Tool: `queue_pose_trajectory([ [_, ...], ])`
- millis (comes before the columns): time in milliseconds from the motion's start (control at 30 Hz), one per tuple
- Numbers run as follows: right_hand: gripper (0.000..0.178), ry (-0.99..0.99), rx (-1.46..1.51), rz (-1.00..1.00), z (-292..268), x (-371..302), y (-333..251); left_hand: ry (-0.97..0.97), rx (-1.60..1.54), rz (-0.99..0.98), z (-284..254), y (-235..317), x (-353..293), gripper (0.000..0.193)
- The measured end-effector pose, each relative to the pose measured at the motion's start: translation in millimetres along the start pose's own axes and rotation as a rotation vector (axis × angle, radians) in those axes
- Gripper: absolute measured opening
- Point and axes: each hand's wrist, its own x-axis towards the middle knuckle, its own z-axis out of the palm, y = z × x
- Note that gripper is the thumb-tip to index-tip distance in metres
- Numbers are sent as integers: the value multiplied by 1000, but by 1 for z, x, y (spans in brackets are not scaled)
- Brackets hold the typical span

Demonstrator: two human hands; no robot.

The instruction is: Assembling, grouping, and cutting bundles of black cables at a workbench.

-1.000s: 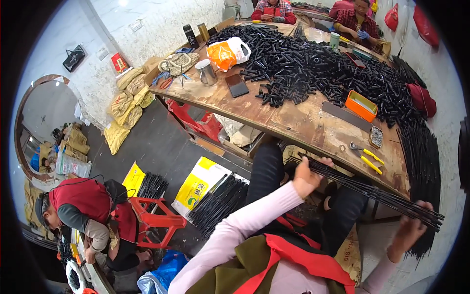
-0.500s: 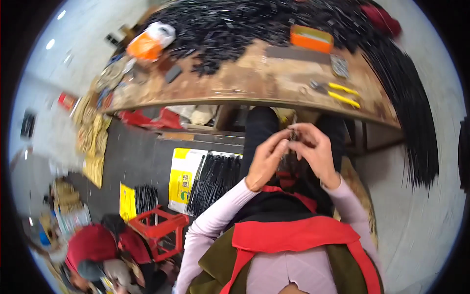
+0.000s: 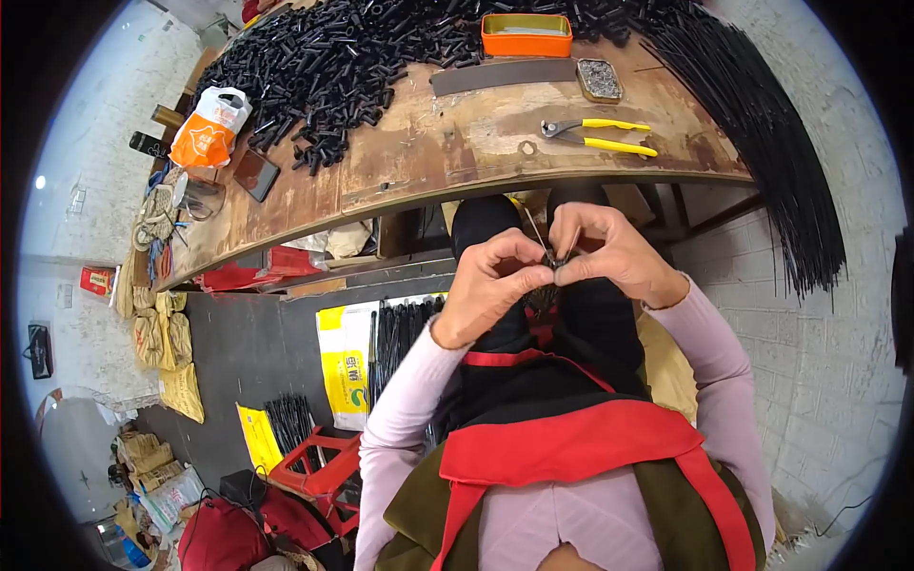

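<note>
Pliers [image 3: 616,124] with yellow handles lay on the wooden table [image 3: 409,162], right of a heap of black tubes [image 3: 324,67]. At its near side, our left hand [image 3: 495,285] and right hand [image 3: 619,257] met above our dark trousers [image 3: 600,324]. We held both curled in a pinch, fingertips closed on a small dark piece [image 3: 551,259] whose shape we could not tell. Black rods [image 3: 762,143] hung off the table's right end.

Tabletop [image 3: 419,133]: worn, scuffed wood — short tubes [image 3: 328,62]: glossy, plastic-looking — pliers head [image 3: 551,127]: smooth metal.
</note>
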Motion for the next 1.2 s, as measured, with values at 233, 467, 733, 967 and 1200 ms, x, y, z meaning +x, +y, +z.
queue_pose_trajectory([
  [233, 29, 264, -118, -463, 26, -14, 21, 492, 154, 397, 42, -16, -11, 15],
  [467, 29, -167, 249, -336, 12, -2, -3, -274, -427, 214, 7, 7, 13, 21],
  [733, 29, 100, 62, -425, 10, -15, 2, -112, -249, 163, 12, 9, 5, 18],
  [967, 21, 62, -232, -332, -23, -12, -26, -68, -209, 87, 14, 13, 19, 17],
  [1200, 16, 399, -1116, -423, -187, 93, -70, 24, -241, 52, -7, 30, 54, 15],
])
